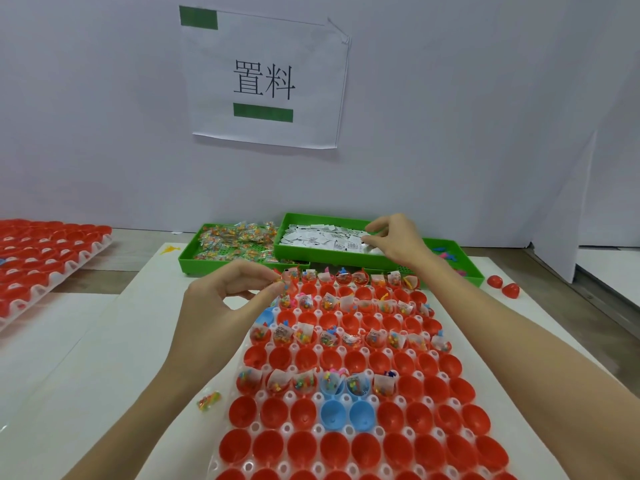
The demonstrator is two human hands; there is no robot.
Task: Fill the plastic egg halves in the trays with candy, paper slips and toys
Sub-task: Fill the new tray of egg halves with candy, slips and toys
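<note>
I see the big white tray [346, 349] of egg halves [303, 412] running off the bottom edge, so I cannot count its rows. Most halves are red, a few blue; alternate rows hold candy packets and paper slips, though the small toys in them are hard to make out. Beyond the tray's far end sit three green bins: the candy bin [194, 252], the slip bin [294, 221] stacked partly over it, and a third bin [464, 258] mostly hidden behind my right arm, its coloured bits unclear. Left of the tray, a second tray [48, 258] of red halves is cut by the frame. My right hand [394, 240] reaches into the slip bin, fingertips pinching a slip [363, 241]. My left hand [221, 299] hovers over the tray's far-left corner, thumb and forefinger nearly closed; I cannot tell what they hold. One loose candy packet [209, 400] lies just left of the tray.
</note>
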